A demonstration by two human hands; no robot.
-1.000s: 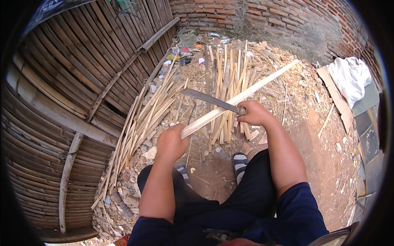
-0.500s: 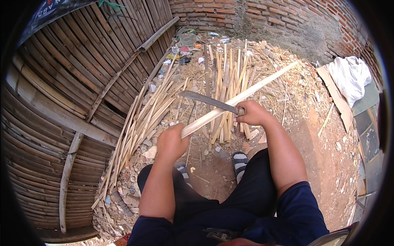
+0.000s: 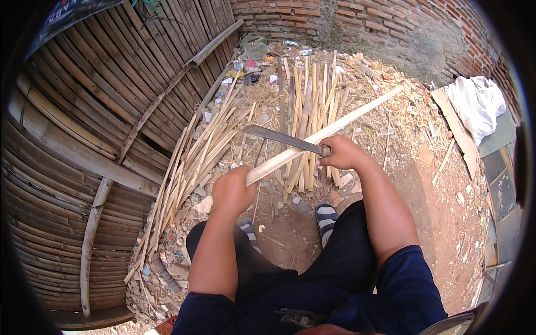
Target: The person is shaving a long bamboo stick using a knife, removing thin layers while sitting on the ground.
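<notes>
My left hand [image 3: 231, 187] is closed around the near end of a long pale bamboo strip [image 3: 346, 121], which slants away up to the right. In my right hand [image 3: 339, 152] is the handle of a machete [image 3: 279, 137]. Its dark blade points left and crosses over the strip, close to or touching it; I cannot tell which. Beyond my hands a loose bundle of split bamboo strips [image 3: 312, 106] lies on the ground. More thin strips [image 3: 192, 167] are heaped along the left, next to the wall.
A bamboo slat wall [image 3: 84, 100] rises at the left, a brick wall [image 3: 385, 22] at the back. Rubble, straw and litter [image 3: 257, 50] cover the far ground. At right lie a white sack [image 3: 474, 109] and a brown board [image 3: 455, 131]. My sandalled feet [image 3: 325, 220] stand just below the strip.
Very little differs. The machete and the strip have shifted slightly, with both hands keeping their hold.
</notes>
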